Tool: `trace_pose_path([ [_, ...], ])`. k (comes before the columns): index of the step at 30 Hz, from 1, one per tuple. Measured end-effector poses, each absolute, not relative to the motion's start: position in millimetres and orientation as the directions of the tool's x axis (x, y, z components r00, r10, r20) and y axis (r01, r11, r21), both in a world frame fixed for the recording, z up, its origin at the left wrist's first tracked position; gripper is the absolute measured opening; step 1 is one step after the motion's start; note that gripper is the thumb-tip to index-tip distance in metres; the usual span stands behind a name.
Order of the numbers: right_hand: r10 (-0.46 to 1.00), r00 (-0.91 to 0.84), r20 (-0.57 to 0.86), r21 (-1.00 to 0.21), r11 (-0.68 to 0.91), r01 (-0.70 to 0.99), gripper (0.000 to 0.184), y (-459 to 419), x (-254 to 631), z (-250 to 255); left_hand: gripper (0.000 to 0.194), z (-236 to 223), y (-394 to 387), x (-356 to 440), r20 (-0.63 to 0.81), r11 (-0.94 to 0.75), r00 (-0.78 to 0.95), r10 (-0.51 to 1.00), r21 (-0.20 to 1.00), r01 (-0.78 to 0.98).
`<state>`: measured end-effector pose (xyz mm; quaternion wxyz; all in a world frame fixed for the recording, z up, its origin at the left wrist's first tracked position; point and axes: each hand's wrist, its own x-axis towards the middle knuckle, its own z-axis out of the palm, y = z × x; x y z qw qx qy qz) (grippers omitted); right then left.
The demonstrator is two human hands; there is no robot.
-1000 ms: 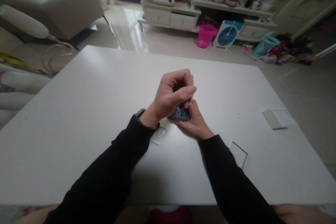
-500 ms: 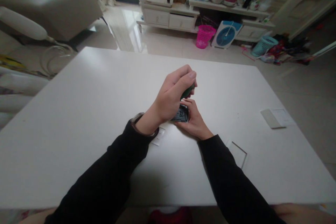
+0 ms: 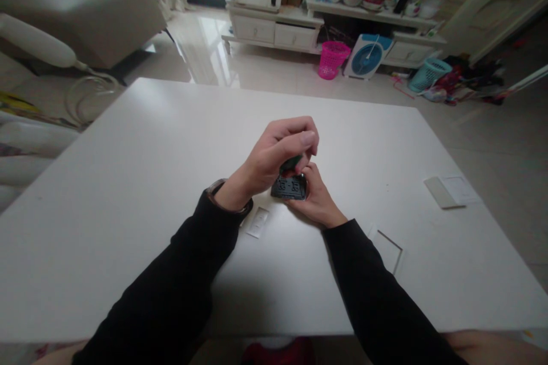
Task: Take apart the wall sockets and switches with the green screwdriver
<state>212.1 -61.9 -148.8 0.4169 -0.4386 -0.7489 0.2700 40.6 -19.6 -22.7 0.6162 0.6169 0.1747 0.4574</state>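
Note:
My left hand (image 3: 285, 145) is closed around what looks like a screwdriver (image 3: 291, 164) with a dark green handle; its tip is hidden. It is over the black inner body of a wall socket (image 3: 289, 188), which shows slots and small metal parts. My right hand (image 3: 314, 197) grips that socket body by its right side on the tabletop. A small white socket faceplate (image 3: 258, 222) lies just left of it, near my left wrist. A thin white square frame (image 3: 398, 259) lies by my right forearm.
The white table (image 3: 149, 182) spans the view. Toward its right edge lie a grey-beige plate (image 3: 443, 194) and a white square plate (image 3: 459, 190). Beyond the table stand a pink basket (image 3: 333, 60), a blue-and-white fan (image 3: 367, 57) and a low white cabinet (image 3: 274, 34).
My left hand has shifted slightly left and turned at the wrist, with the tool in it. More of the socket body and the small faceplate now shows. The right hand stays put.

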Motion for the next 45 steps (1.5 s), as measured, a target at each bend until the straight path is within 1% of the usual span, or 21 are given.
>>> trace_pose_path([
  [3,0.881,-0.263,0.393,-0.772,0.472,0.425,0.056,-62,212,-150,0.044,-28,-21,45,0.366,-0.194,0.482,0.796,0.909,-0.369],
  [5,0.877,-0.267,0.399,-0.770,0.479,0.422,0.061,-61,213,-153,0.044,-29,-21,47,0.385,-0.225,0.434,0.815,0.899,-0.376],
  [7,0.869,-0.276,0.411,-0.764,0.493,0.417,0.067,-60,214,-155,0.045,-28,-21,50,0.387,-0.260,0.370,0.845,0.901,-0.347],
  [10,0.860,-0.285,0.424,-0.760,0.508,0.406,0.071,-59,214,-155,0.047,-25,-23,55,0.375,-0.303,0.214,0.902,0.904,-0.303],
  [13,0.860,-0.291,0.420,-0.762,0.508,0.401,0.072,-60,214,-154,0.048,-23,-27,63,0.358,-0.334,0.023,0.933,0.889,-0.312],
  [16,0.859,-0.285,0.426,-0.763,0.510,0.397,0.072,-60,214,-154,0.050,-27,-30,68,0.360,-0.363,-0.064,0.931,0.887,-0.287],
  [18,0.859,-0.278,0.430,-0.766,0.510,0.391,0.072,-60,214,-155,0.054,-30,-30,68,0.401,-0.400,-0.050,0.915,0.881,-0.252],
  [19,0.860,-0.275,0.429,-0.768,0.508,0.390,0.072,-60,214,-155,0.056,-31,-29,68,0.429,-0.420,-0.014,0.903,0.876,-0.238],
  [21,0.866,-0.276,0.416,-0.773,0.497,0.394,0.071,-59,214,-155,0.059,-33,-27,65,0.475,-0.444,0.104,0.874,0.866,-0.229],
  [23,0.872,-0.283,0.401,-0.773,0.487,0.406,0.069,-58,215,-154,0.061,-33,-25,62,0.491,-0.439,0.223,0.842,0.864,-0.245],
  [26,0.872,-0.286,0.397,-0.767,0.486,0.418,0.066,-59,215,-154,0.062,-31,-21,56,0.464,-0.382,0.311,0.829,0.877,-0.290],
  [29,0.872,-0.282,0.400,-0.764,0.487,0.422,0.066,-60,215,-154,0.061,-31,-15,48,0.399,-0.273,0.405,0.823,0.902,-0.333],
  [31,0.867,-0.281,0.411,-0.760,0.497,0.420,0.067,-60,214,-154,0.062,-33,-11,43,0.381,-0.226,0.457,0.804,0.906,-0.358],
  [38,0.863,-0.279,0.420,-0.757,0.503,0.416,0.069,-61,213,-154,0.066,-34,-5,37,0.401,-0.234,0.401,0.824,0.884,-0.405],
  [43,0.857,-0.286,0.430,-0.745,0.515,0.425,0.071,-61,214,-156,0.066,-11,-15,29,0.404,-0.197,0.344,0.848,0.842,-0.503],
  [45,0.857,-0.285,0.430,-0.741,0.515,0.431,0.073,-61,214,-157,0.068,-1,-18,23,0.377,-0.182,0.303,0.875,0.836,-0.517],
])
